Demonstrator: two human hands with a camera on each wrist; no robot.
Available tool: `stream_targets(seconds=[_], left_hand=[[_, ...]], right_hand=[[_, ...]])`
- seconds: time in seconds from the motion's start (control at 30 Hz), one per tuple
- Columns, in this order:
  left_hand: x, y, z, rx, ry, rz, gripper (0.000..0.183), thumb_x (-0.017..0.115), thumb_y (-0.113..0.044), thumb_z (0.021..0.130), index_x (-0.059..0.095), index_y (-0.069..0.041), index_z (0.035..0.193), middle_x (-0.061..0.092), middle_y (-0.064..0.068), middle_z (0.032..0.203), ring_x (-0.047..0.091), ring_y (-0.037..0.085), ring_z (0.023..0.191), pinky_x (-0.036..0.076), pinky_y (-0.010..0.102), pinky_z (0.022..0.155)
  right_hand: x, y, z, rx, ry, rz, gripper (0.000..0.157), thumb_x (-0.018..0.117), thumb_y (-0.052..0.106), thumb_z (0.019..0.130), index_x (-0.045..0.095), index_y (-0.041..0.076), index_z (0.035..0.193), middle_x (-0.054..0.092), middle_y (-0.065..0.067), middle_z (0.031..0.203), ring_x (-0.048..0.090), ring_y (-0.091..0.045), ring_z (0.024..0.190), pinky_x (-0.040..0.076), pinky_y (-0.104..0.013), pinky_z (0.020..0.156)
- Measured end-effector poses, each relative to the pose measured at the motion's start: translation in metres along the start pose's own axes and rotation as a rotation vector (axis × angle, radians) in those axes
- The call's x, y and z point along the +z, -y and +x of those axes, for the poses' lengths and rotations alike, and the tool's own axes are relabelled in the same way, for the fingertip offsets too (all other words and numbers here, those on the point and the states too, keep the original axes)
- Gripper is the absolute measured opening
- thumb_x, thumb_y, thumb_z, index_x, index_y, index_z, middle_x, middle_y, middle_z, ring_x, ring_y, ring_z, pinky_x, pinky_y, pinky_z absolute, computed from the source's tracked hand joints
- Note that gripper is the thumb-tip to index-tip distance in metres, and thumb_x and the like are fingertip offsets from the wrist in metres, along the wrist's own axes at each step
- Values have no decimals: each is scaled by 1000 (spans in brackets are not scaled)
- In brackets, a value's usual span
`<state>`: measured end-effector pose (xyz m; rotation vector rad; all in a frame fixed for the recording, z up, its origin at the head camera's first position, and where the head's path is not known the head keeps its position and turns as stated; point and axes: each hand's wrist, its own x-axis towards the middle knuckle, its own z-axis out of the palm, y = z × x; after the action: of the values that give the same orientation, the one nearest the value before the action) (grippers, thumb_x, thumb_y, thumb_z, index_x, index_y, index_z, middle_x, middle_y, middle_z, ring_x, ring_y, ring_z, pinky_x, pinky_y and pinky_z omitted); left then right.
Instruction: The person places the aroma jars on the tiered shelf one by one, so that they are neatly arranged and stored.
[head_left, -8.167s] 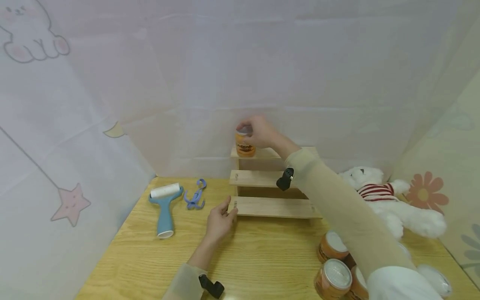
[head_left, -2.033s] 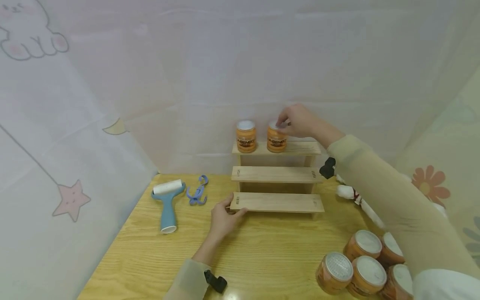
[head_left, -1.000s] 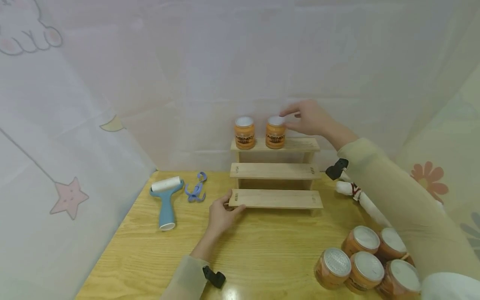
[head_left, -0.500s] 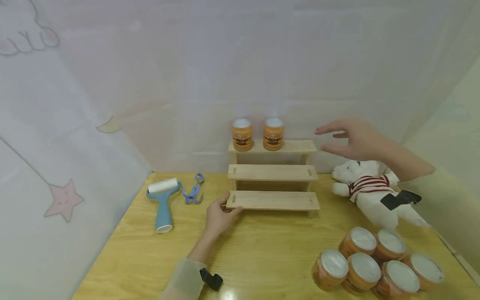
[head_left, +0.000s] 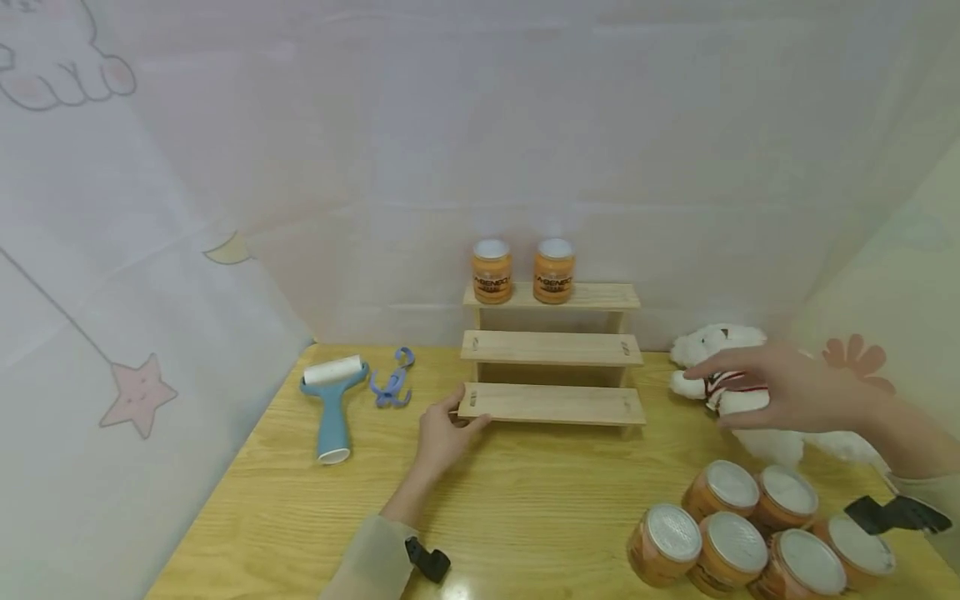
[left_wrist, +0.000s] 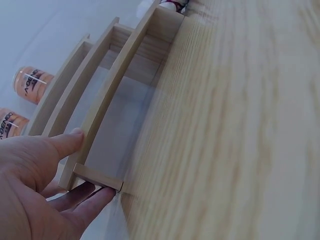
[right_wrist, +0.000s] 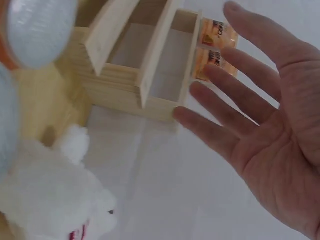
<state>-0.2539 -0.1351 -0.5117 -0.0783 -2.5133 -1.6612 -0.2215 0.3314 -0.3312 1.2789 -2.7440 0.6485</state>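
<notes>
While right hand (head_left: 802, 387) hovers, bear (head_left: 718, 340) behind, jars (head_left: 729, 546) near

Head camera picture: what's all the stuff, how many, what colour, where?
Shelf jars: 2, orange, pale-lidded, top tier
Table jars: 6 showing, orange, pale-lidded, near right
Shelf stand: 1, pale wood, centre
Plush toy: 1, white with red stripes, right
Roller: 1, blue and white, left
Hook: 1, purple-blue, beside roller
Table: 1, yellow-brown, underneath
Cloth: count unclear, pale, back and sides
Star print: 1, pink, left
Moon print: 1, yellow, left
Flower print: 1, red, right
Animal print: 1, white, top left
Wrist cameras: 2, black, one per wrist
Sleeves: 2, beige, bottom and right
Left hand: 1, gripping bottom tier's left end
Right hand: 1, open, in front of plush toy
</notes>
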Motion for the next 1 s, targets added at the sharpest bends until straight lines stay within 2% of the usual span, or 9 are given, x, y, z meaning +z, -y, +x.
stream_targets(seconds=[0.17, 0.33, 0.47, 0.6, 0.73, 0.87, 1.0], left_hand=[[2, 1, 0, -9, -7, 17, 80, 88, -23, 91, 48, 0, 157, 53, 22, 158, 69, 43, 125, 64, 40, 96], [2, 3, 0, -1, -3, 23, 80, 87, -24, 92, 47, 1, 156, 54, 22, 157, 70, 44, 124, 64, 41, 95], [2, 2, 1, 0, -1, 17, 80, 87, -24, 92, 47, 1, 157, 53, 22, 158, 71, 43, 123, 65, 40, 94], [1, 1, 1, 3, -1, 3, 80, 87, -23, 92, 47, 1, 157, 54, 22, 158, 72, 43, 120, 65, 40, 94], [1, 1, 1, 2, -11, 8, 80, 88, -22, 91, 48, 1, 156, 54, 22, 157, 73, 43, 119, 65, 39, 93], [1, 2, 1, 1, -11, 15, 80, 88, -23, 91, 49, 1, 156, 53, 22, 158, 71, 43, 121, 65, 41, 94], [0, 1, 0, 2, -9, 13, 81, 88, -24, 91, 48, 1, 156, 51, 21, 160, 66, 45, 129, 63, 43, 98]], right_hand=[[18, 0, -17, -2, 121, -56, 64, 89, 40, 88, 63, 30, 146, 69, 12, 140, 62, 1, 125, 61, -24, 90], [28, -4, -28, 53, 198, 5, 64, 85, 42, 91, 60, 31, 149, 68, 8, 144, 61, 1, 131, 61, -24, 92], [36, -10, -34, 95, 260, 60, 62, 83, 40, 93, 58, 33, 150, 65, 5, 149, 56, 3, 136, 61, -24, 92], [44, -15, -38, 120, 336, 147, 60, 82, 29, 95, 59, 33, 150, 60, -5, 155, 50, 5, 140, 60, -22, 92], [53, -18, -38, 137, 384, 189, 60, 83, 23, 93, 61, 32, 148, 59, -9, 155, 48, 4, 142, 59, -22, 91], [58, -19, -38, 95, 387, 164, 58, 83, 18, 91, 64, 30, 144, 61, -9, 152, 52, -2, 141, 58, -22, 87], [61, -22, -40, -38, 360, 122, 58, 84, 14, 90, 65, 30, 142, 65, -6, 146, 59, -10, 136, 58, -23, 84]])
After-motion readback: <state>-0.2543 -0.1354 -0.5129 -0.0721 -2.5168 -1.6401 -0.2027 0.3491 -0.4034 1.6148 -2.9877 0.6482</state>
